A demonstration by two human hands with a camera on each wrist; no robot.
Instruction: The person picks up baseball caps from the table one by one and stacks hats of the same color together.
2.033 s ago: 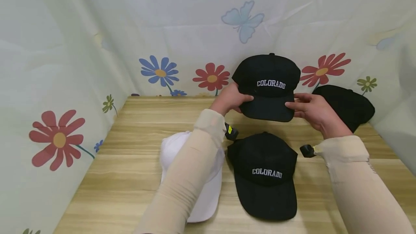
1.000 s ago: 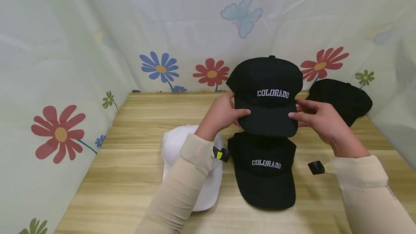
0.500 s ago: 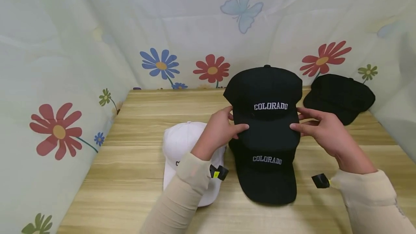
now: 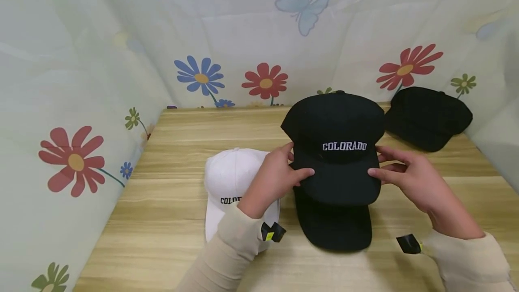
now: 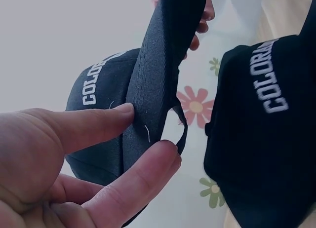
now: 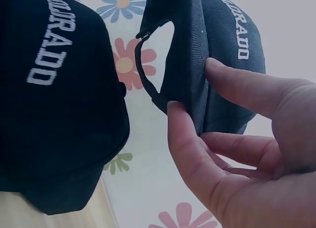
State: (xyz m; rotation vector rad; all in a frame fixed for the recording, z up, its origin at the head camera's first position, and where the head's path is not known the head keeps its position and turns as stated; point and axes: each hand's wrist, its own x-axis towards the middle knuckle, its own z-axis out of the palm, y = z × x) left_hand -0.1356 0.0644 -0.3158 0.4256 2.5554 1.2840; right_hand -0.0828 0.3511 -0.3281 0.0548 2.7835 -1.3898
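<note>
My left hand (image 4: 271, 177) and right hand (image 4: 417, 181) hold a black baseball cap (image 4: 342, 123) with white COLORADO lettering. Each pinches one side of the visor between thumb and fingers. Below it, a second black cap (image 4: 334, 231) lies on the table, its visor toward me and its crown hidden in the head view. Both wrist views show a gap between the held cap (image 5: 153, 75) and the lower cap (image 6: 64, 109). The held cap's back opening and strap are visible there. Beside my left hand sits a white cap (image 4: 225, 172) with dark lettering, partly covered by that arm.
Another black cap (image 4: 431, 116) lies at the back right of the wooden table (image 4: 162, 184), near the curtain. A pale curtain (image 4: 227, 12) with printed flowers and a butterfly encloses the back and sides.
Both hands have brought the held cap down and toward me, from behind the lower black cap to over it. The lower cap's lettering is now covered; the white cap's lettering has come into view.
</note>
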